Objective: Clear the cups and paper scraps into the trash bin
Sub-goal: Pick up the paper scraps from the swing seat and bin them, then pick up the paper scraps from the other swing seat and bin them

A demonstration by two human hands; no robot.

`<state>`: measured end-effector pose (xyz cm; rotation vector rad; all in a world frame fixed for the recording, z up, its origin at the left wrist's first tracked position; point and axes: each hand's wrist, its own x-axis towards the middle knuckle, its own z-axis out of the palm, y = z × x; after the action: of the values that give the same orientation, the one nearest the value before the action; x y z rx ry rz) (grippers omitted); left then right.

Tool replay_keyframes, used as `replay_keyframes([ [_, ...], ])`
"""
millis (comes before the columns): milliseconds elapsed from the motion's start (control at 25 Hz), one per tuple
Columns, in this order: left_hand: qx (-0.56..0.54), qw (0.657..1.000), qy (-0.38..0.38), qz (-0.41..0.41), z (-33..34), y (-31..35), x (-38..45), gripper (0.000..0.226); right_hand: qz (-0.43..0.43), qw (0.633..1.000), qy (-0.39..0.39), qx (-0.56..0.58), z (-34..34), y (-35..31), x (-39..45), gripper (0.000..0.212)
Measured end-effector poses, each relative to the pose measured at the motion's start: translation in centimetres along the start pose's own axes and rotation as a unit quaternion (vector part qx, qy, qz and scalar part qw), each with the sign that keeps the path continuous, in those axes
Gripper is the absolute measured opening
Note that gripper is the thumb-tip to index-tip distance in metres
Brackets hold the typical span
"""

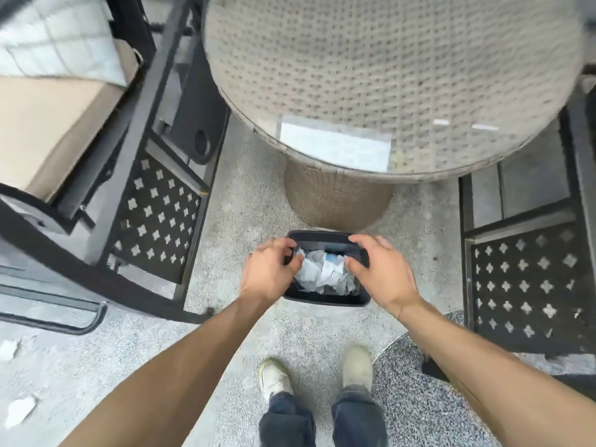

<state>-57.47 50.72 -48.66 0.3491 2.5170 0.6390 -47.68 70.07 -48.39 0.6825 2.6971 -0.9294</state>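
Both hands (269, 269) (380, 269) gripping trash bin (325, 300) rim; speckled floor (245, 175), wicker table (387, 75) beyond

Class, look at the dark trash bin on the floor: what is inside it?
The trash bin holds crumpled white paper scraps, with a bit of something blue among them. Whatever lies beneath the paper, cups included, is covered, and the left hand and right hand hide its sides.

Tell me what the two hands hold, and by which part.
Both the left hand and right hand grip the dark rectangular plastic trash bin by its rim, at opposite sides.
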Motion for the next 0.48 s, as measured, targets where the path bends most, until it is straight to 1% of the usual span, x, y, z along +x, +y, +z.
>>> replay_keyframes([
  [120,0.007,0.994,0.057,0.095,-7.6,3.1,-3.6,0.032,-0.062,0.996,0.042,-0.056,-6.4,-4.9,-2.9,0.045],
  [240,0.051,0.975,0.110,0.184,-15.5,6.4,-7.4,0.039,-0.113,0.985,0.098,-0.091,-13.5,-10.4,-6.3,0.048],
  [360,0.085,0.954,0.157,0.241,-22.9,9.3,-11.8,0.046,-0.143,0.971,0.153,-0.119,-19.6,-16.5,-10.0,0.047],
  [480,0.113,0.936,0.202,0.264,-28.1,11.5,-16.1,0.056,-0.178,0.956,0.182,-0.143,-24.2,-21.5,-13.1,0.049],
])
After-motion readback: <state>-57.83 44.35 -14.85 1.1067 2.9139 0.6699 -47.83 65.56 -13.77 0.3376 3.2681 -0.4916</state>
